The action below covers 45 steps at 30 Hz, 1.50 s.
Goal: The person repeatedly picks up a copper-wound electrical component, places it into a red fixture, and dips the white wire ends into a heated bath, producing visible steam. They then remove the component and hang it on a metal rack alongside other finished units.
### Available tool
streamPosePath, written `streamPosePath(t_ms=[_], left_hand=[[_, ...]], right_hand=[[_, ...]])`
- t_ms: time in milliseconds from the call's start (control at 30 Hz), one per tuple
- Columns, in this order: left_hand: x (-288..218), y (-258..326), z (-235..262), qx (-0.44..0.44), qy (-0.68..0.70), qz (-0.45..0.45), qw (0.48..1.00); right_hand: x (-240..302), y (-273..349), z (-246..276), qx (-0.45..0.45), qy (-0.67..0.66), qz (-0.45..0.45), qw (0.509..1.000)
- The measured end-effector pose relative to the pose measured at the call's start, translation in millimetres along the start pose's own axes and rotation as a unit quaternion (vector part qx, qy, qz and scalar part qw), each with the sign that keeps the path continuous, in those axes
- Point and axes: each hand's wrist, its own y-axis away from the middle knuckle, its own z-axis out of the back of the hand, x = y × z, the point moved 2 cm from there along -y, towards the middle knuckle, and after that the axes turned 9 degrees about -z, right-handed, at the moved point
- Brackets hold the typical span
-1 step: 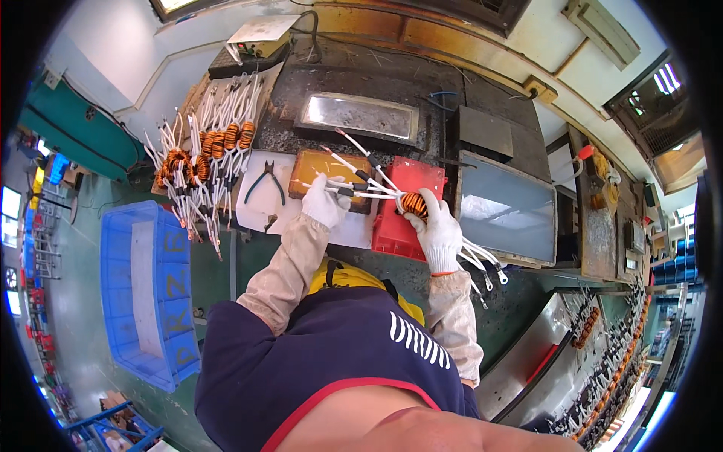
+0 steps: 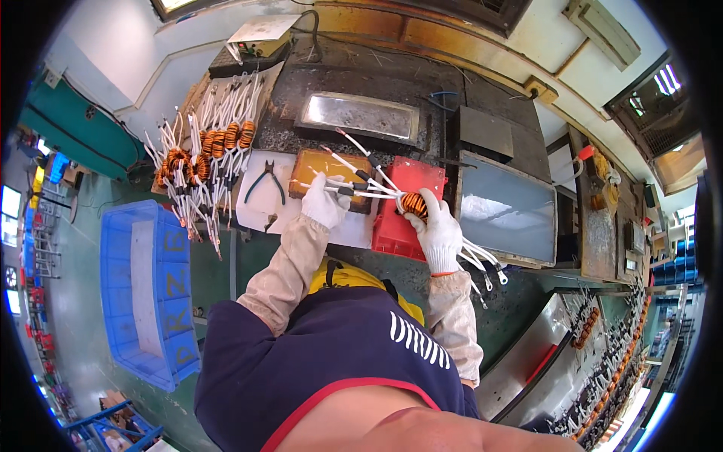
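My right hand (image 2: 438, 232), in a white glove, is closed round a copper-wound toroidal coil (image 2: 414, 205) above a red plastic box (image 2: 407, 235). White-sleeved leads (image 2: 382, 175) with black bands fan out from the coil to the left and away from me. My left hand (image 2: 327, 203), also gloved, is closed on some of these leads near their tips, over an amber-coloured block (image 2: 309, 164). More white leads with ring terminals (image 2: 489, 280) hang out below my right hand. Its fingertips are partly hidden behind the coil.
Green-handled cutters (image 2: 266, 185) lie left of my left hand on a white sheet (image 2: 251, 212). Many similar coils (image 2: 218, 145) are heaped at the far left. A blue bin (image 2: 175, 301) stands below them. Right of the red box is a grey-surfaced tray (image 2: 506, 215); more coils (image 2: 587, 327) hang at the lower right.
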Motion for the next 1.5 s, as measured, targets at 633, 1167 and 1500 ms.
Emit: streamPosePath(t_ms=[633, 1167, 1500], left_hand=[[27.1, 32.2, -33.3, -0.018, -0.12, -0.041, 0.992], [53.5, 11.8, -14.6, -0.043, -0.12, -0.089, 0.988], [47.5, 12.4, -11.9, -0.052, -0.146, -0.054, 0.986]], right_hand=[[7.1, -9.4, 9.3, 0.088, 0.039, 0.05, 0.994], [43.0, -33.4, 23.8, 0.165, 0.168, 0.089, 0.968], [51.8, -39.2, 20.8, 0.15, 0.172, 0.113, 0.967]])
